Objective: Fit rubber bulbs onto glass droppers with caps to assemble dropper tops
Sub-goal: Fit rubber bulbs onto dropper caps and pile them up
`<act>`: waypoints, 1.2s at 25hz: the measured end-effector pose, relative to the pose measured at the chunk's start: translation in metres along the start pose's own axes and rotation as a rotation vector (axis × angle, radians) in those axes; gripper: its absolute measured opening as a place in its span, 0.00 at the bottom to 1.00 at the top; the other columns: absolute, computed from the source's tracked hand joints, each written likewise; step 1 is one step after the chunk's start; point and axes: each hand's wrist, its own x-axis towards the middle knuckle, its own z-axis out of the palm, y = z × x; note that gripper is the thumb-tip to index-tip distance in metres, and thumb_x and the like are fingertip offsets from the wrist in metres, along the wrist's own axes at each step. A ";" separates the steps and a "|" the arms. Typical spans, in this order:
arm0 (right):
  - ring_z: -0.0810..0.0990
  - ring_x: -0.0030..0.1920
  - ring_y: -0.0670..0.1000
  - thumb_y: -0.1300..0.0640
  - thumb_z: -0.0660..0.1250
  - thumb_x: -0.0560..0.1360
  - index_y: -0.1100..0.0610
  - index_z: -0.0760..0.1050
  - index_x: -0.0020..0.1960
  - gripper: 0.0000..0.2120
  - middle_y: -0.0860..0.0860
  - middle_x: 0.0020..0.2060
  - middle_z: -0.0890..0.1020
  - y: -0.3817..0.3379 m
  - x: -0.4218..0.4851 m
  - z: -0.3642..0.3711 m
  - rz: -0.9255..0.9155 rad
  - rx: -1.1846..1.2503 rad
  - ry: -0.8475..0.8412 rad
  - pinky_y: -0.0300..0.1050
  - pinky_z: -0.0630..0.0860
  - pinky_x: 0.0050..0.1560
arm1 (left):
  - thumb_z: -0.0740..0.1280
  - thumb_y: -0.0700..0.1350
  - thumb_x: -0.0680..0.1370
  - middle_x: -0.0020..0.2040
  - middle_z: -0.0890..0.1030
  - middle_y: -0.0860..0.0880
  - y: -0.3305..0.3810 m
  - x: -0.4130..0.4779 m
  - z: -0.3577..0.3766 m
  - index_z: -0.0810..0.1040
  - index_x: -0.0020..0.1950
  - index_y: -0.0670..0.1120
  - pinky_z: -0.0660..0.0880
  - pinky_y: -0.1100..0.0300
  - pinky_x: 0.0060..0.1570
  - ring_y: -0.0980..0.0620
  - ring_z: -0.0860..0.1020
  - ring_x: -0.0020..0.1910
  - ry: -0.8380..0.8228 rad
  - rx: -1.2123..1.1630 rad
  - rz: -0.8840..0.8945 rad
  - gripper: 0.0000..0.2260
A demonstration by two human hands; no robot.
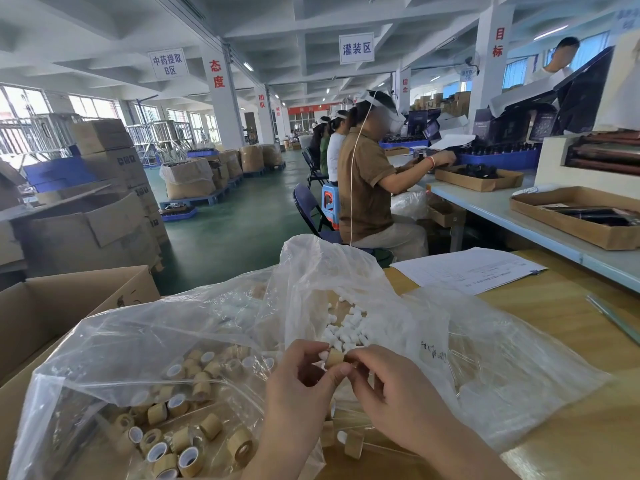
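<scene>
Currently in hand: a tan cap with a white bulb showing at its left end, held up between both hands over the near part of the bench.
Doing it well: by my reading the bulb is being seated in the cap. Keep the two in line and press straight along the axis until the collar sits even all round. A small twist should help more than force. Squeezing the bulb flat would likely let it go in crooked.
Left hand: fingers curled, thumb and forefinger pinching the left end of the cap by the bulb.
Right hand: fingertips pinching the right end of the cap, with the wrist coming in from the near right. Whether it also holds a glass tube cannot be told.
Supplies: loose bulbs lie in a clear bag just beyond the hands. A bag of caps sits near left, over a cardboard box.
Done work: what looks like a finished top lies on the bench between the wrists.
</scene>
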 end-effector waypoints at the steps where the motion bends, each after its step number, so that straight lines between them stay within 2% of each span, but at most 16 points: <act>1: 0.74 0.38 0.36 0.46 0.60 0.78 0.42 0.73 0.57 0.09 0.39 0.39 0.75 0.000 0.000 0.000 0.016 -0.002 -0.004 0.29 0.66 0.34 | 0.73 0.45 0.72 0.33 0.81 0.49 0.001 0.000 0.000 0.78 0.42 0.56 0.75 0.63 0.30 0.54 0.78 0.29 -0.003 0.004 0.030 0.06; 4: 0.73 0.39 0.35 0.42 0.61 0.75 0.39 0.66 0.65 0.19 0.36 0.42 0.73 0.000 -0.002 0.000 0.034 -0.048 -0.043 0.30 0.65 0.33 | 0.65 0.42 0.78 0.35 0.82 0.49 0.000 0.002 -0.001 0.79 0.43 0.50 0.75 0.64 0.32 0.52 0.80 0.31 0.007 -0.008 0.063 0.05; 7: 0.71 0.37 0.37 0.33 0.57 0.73 0.40 0.63 0.68 0.26 0.33 0.37 0.66 -0.003 -0.002 -0.001 0.026 -0.191 -0.050 0.31 0.63 0.35 | 0.68 0.39 0.76 0.37 0.84 0.52 -0.001 0.004 0.001 0.79 0.44 0.50 0.76 0.64 0.35 0.55 0.82 0.35 -0.018 0.030 0.028 0.06; 10: 0.67 0.37 0.42 0.31 0.56 0.73 0.42 0.65 0.68 0.28 0.36 0.33 0.64 -0.002 0.000 -0.004 0.062 -0.281 -0.058 0.34 0.59 0.37 | 0.72 0.41 0.73 0.40 0.84 0.55 -0.001 0.002 0.003 0.80 0.44 0.51 0.78 0.63 0.39 0.58 0.82 0.39 -0.041 0.058 0.016 0.05; 12: 0.67 0.35 0.41 0.31 0.54 0.73 0.43 0.68 0.65 0.26 0.39 0.31 0.66 -0.004 0.001 -0.006 0.060 -0.263 -0.072 0.32 0.57 0.36 | 0.71 0.44 0.74 0.38 0.83 0.55 0.000 0.001 0.003 0.80 0.43 0.51 0.77 0.63 0.37 0.58 0.80 0.36 -0.044 0.094 0.043 0.02; 14: 0.68 0.34 0.40 0.30 0.53 0.73 0.41 0.68 0.63 0.25 0.40 0.31 0.68 -0.007 0.001 -0.008 0.052 -0.224 -0.078 0.32 0.58 0.35 | 0.69 0.49 0.75 0.32 0.80 0.56 0.003 0.001 0.001 0.78 0.41 0.50 0.72 0.65 0.31 0.58 0.75 0.29 -0.065 0.124 0.067 0.05; 16: 0.70 0.35 0.40 0.29 0.50 0.71 0.39 0.64 0.65 0.26 0.40 0.32 0.70 -0.009 0.000 -0.009 0.032 -0.187 -0.091 0.33 0.60 0.35 | 0.67 0.51 0.76 0.26 0.72 0.55 0.003 0.001 -0.001 0.76 0.37 0.48 0.66 0.66 0.28 0.58 0.68 0.26 -0.093 0.112 0.052 0.10; 18: 0.71 0.37 0.37 0.29 0.49 0.71 0.35 0.57 0.69 0.27 0.36 0.36 0.69 -0.009 -0.001 -0.009 -0.007 -0.138 -0.136 0.32 0.63 0.36 | 0.64 0.50 0.77 0.24 0.67 0.54 0.003 0.001 -0.003 0.71 0.31 0.49 0.63 0.61 0.27 0.55 0.65 0.25 -0.123 0.085 0.011 0.15; 20: 0.72 0.42 0.36 0.32 0.51 0.74 0.33 0.51 0.70 0.26 0.33 0.40 0.68 -0.007 -0.002 -0.007 -0.041 -0.096 -0.183 0.32 0.68 0.41 | 0.62 0.48 0.79 0.23 0.67 0.54 0.004 0.001 -0.003 0.70 0.29 0.51 0.63 0.60 0.27 0.55 0.65 0.24 -0.169 0.083 -0.004 0.17; 23: 0.75 0.47 0.41 0.38 0.55 0.77 0.36 0.58 0.68 0.20 0.36 0.46 0.73 -0.006 -0.001 -0.004 -0.073 -0.058 -0.216 0.41 0.75 0.48 | 0.58 0.42 0.81 0.22 0.74 0.58 0.009 0.000 -0.002 0.77 0.29 0.57 0.64 0.72 0.26 0.63 0.69 0.22 -0.312 0.090 0.002 0.23; 24: 0.75 0.45 0.42 0.38 0.55 0.77 0.38 0.61 0.66 0.17 0.38 0.46 0.74 -0.006 -0.001 -0.003 -0.082 -0.056 -0.219 0.42 0.75 0.47 | 0.57 0.41 0.81 0.22 0.74 0.58 0.010 0.000 -0.003 0.78 0.29 0.57 0.64 0.73 0.25 0.63 0.70 0.21 -0.339 0.088 -0.007 0.24; 26: 0.75 0.41 0.43 0.38 0.54 0.76 0.40 0.64 0.59 0.13 0.39 0.41 0.74 -0.005 -0.001 -0.003 -0.083 -0.059 -0.217 0.41 0.74 0.41 | 0.59 0.46 0.80 0.22 0.72 0.57 0.008 0.002 -0.004 0.77 0.28 0.55 0.63 0.68 0.26 0.61 0.67 0.22 -0.351 0.109 -0.026 0.21; 28: 0.73 0.38 0.43 0.38 0.54 0.74 0.40 0.64 0.53 0.11 0.39 0.36 0.73 -0.005 -0.002 -0.003 -0.072 -0.072 -0.217 0.37 0.69 0.35 | 0.61 0.53 0.75 0.24 0.67 0.55 0.006 0.002 -0.005 0.72 0.27 0.50 0.62 0.61 0.28 0.56 0.65 0.24 -0.342 0.131 -0.047 0.16; 30: 0.72 0.35 0.44 0.38 0.53 0.73 0.37 0.63 0.47 0.06 0.41 0.32 0.72 -0.006 -0.002 -0.004 -0.057 -0.062 -0.228 0.37 0.64 0.32 | 0.61 0.55 0.73 0.25 0.66 0.54 0.004 0.001 -0.004 0.70 0.29 0.49 0.62 0.59 0.29 0.55 0.64 0.26 -0.336 0.140 -0.038 0.16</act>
